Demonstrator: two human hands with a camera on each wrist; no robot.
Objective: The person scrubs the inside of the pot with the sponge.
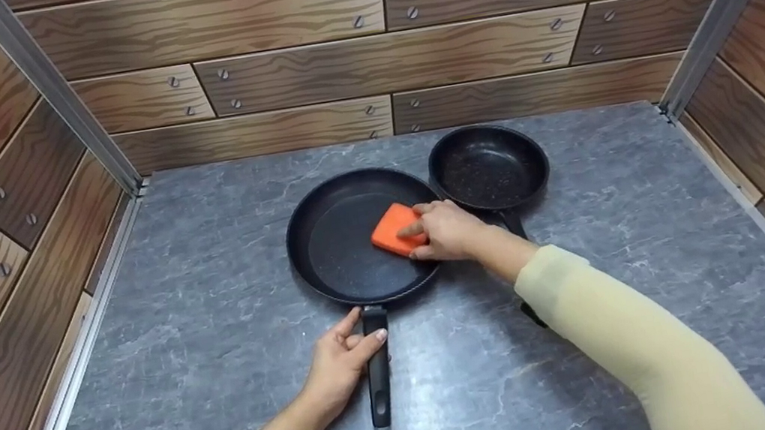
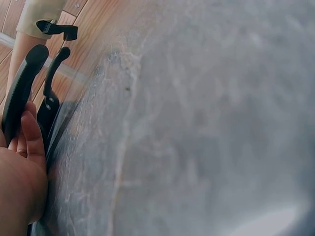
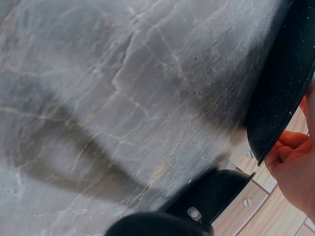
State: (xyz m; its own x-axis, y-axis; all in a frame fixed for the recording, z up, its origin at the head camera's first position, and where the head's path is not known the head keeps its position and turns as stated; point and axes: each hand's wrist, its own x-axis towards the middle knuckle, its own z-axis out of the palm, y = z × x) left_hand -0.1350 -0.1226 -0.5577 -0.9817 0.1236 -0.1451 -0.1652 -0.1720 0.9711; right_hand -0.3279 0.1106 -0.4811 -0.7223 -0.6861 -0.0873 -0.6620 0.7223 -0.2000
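Note:
A large black frying pan (image 1: 335, 252) sits on the grey marbled tabletop, its handle (image 1: 380, 390) towards me. My left hand (image 1: 335, 362) grips that handle near the pan, thumb on top; the left wrist view also shows the fingers (image 2: 32, 132) around it. Inside the pan, at the right side, my right hand (image 1: 456, 228) holds an orange sponge (image 1: 394, 228) against the surface, fingers spread over it. The right wrist view shows the right hand (image 3: 293, 162) beyond the rim of the pan (image 3: 275, 98); the sponge is mostly hidden there.
A smaller black frying pan (image 1: 489, 165) stands behind and to the right, close against the large one. Its handle (image 1: 513, 224) runs under my right forearm, partly hidden. Wood-patterned walls (image 1: 301, 75) enclose the tabletop (image 1: 209, 271) at the back and both sides.

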